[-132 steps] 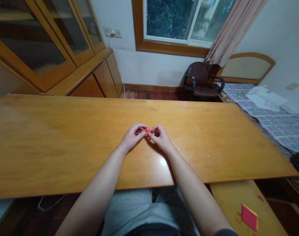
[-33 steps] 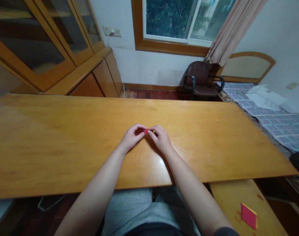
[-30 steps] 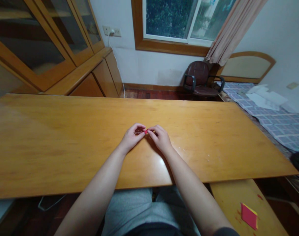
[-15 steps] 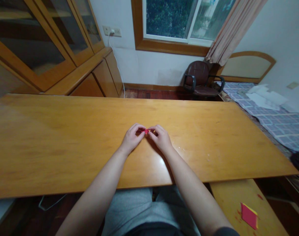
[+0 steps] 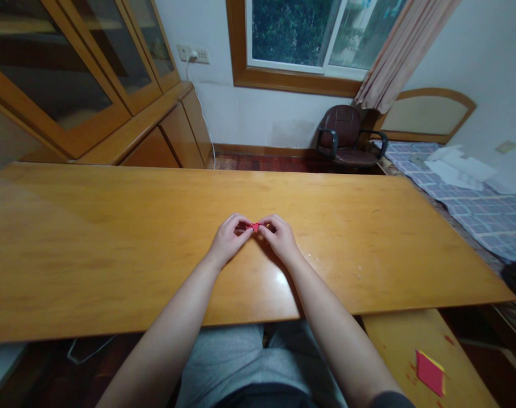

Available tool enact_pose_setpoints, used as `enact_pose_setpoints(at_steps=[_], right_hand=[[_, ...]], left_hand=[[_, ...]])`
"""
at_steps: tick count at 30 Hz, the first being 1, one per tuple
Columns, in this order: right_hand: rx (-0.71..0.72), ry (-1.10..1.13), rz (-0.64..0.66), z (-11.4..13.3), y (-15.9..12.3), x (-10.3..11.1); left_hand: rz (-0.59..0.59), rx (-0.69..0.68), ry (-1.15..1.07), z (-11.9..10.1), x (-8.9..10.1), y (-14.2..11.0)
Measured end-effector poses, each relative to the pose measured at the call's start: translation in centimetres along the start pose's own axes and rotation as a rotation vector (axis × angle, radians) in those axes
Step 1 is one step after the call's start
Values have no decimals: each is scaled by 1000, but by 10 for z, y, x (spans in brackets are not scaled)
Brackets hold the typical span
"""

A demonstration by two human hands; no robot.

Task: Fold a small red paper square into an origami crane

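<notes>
A small piece of folded red paper [image 5: 255, 227], with a bit of yellow at its edge, is pinched between my two hands just above the wooden table [image 5: 113, 249]. My left hand [image 5: 231, 241] grips its left side between thumb and fingers. On the other side, my right hand [image 5: 278, 238] holds the right end in the same kind of pinch. Fingers hide most of the paper, so its full shape cannot be made out.
A stack of red and yellow paper [image 5: 430, 373] lies on a lower wooden surface [image 5: 397, 334] at the front right. Tiny pale bits [image 5: 359, 272] are on the table. Beyond it stand a chair [image 5: 345, 133], a glass-fronted cabinet [image 5: 126, 107] and a bed [image 5: 465, 198].
The red paper between my fingers has turned or shifted slightly and shows a flatter, wider face. My right hand has moved a touch; both hands keep their pinch.
</notes>
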State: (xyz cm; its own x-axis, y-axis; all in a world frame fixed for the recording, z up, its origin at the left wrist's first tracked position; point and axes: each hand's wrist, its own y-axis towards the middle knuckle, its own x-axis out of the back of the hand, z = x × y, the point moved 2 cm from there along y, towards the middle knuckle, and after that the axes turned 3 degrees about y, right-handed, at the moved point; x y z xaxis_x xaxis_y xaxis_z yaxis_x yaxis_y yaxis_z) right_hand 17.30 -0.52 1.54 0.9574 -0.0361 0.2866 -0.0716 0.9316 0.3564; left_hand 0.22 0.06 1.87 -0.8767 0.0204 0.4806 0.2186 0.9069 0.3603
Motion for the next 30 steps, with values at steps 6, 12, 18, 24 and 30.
enact_pose_setpoints(at_steps=[6, 12, 18, 24, 30], right_hand=[[-28, 83, 24, -1, 1, 0], [-59, 157, 38, -2, 0, 0], [-76, 168, 37, -6, 0, -1], [-103, 151, 43, -7, -1, -2], [-95, 154, 35, -9, 0, -1]], left_hand=[[-10, 14, 23, 3, 3, 1], [-12, -13, 4, -1, 6, 1], [-31, 20, -46, 4, 4, 1], [-30, 13, 3, 1, 4, 1], [-18, -12, 13, -3, 5, 2]])
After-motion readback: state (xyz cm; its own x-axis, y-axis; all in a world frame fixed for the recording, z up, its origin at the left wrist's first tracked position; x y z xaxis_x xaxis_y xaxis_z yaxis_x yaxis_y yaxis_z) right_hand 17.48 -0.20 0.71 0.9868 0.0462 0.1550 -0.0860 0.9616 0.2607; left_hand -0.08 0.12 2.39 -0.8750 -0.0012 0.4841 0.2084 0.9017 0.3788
